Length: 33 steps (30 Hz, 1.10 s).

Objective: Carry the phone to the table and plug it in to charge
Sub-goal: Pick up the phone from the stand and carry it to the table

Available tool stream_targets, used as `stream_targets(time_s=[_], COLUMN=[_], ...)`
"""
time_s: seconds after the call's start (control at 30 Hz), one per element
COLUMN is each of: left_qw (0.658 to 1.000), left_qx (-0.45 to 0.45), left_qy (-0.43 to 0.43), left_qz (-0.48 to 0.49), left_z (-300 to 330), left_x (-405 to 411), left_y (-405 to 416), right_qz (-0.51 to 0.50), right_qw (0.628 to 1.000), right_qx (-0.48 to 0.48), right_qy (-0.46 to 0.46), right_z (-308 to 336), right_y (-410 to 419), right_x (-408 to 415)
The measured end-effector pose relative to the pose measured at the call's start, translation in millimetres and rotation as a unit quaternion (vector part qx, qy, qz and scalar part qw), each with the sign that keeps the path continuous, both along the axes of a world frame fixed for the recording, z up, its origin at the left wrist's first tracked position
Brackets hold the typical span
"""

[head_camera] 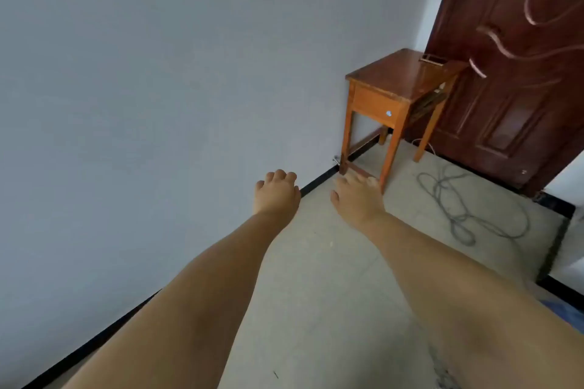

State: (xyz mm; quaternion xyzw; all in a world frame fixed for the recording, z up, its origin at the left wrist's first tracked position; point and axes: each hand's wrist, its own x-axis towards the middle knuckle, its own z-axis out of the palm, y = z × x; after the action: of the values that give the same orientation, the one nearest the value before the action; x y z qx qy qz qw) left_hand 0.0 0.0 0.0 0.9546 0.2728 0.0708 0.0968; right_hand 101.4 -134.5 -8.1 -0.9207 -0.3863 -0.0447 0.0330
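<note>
No phone shows anywhere in the head view. A small wooden table (395, 79) with a drawer stands against the wall, ahead and to the right. Both my bare arms stretch forward, seen from the back. My left hand (276, 191) hovers in front of the wall's base with its fingers curled under, and nothing sticks out of it. My right hand (357, 196) lies flat with fingers extended, just short of the table's near legs, holding nothing. A grey cable (467, 205) lies in loose loops on the floor right of the table.
A dark brown door (518, 73) with a handle stands behind the table. A small object (431, 58) rests at the tabletop's far edge. A pale wall fills the left, with a black skirting strip (319, 181). The floor is light concrete.
</note>
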Motion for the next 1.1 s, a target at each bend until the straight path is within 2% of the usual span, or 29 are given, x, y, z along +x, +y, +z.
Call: stream_targets(time_s=[0.23,0.6,0.77,0.9,1.1], left_qw=[0.997,0.996,0.995,0.995,0.985], left_qx=[0.004,0.009,0.012,0.012,0.043], left_qy=[0.028,0.027,0.043,0.026,0.001], left_qz=[-0.069,-0.088,-0.092,-0.094,-0.168], left_z=[-16,-17,-24,-29,-22], left_x=[119,344,438,543,701], left_y=[-17,-35,-26,-7,14], right_qz=[-0.046,-0.083,-0.084,-0.084,-0.127], right_qw=[0.998,0.993,0.992,0.992,0.991], right_qx=[-0.038,-0.081,-0.096,-0.088,-0.048], right_qy=[-0.018,0.001,0.007,-0.015,0.005], right_z=[-18,-13,-16,-22,-20], right_y=[-36,-75,-69,-51,-32], right_x=[105,329,417,514,659])
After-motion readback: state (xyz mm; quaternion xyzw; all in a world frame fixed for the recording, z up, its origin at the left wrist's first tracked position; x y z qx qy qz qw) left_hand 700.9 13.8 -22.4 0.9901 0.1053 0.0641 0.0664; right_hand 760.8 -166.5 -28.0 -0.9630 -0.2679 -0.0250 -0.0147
